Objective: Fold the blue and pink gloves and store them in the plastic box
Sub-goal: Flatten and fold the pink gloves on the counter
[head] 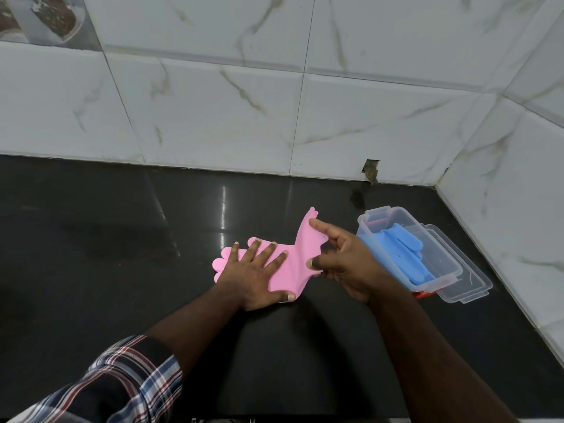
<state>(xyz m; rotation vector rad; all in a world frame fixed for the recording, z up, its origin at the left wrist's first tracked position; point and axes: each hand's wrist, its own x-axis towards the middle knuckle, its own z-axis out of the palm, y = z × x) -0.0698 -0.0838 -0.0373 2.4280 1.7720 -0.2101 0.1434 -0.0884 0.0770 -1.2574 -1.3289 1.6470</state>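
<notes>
Left hand (255, 274) flat on pink glove (288, 264), right hand (345, 264) pinching cuff

Two hands, the left hand (254, 274) and the right hand (341, 262); one pink glove (291, 264) near the worktop's middle; one blue glove bundle (399, 251) inside one clear box (451, 265); one lid (476, 283) under it, by the right edge

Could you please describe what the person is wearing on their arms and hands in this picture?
Both hands are bare, no gloves or rings visible. The left hand comes from a rolled-up plaid sleeve in dark blue, white and red. The right hand and its forearm show no sleeve.
</notes>
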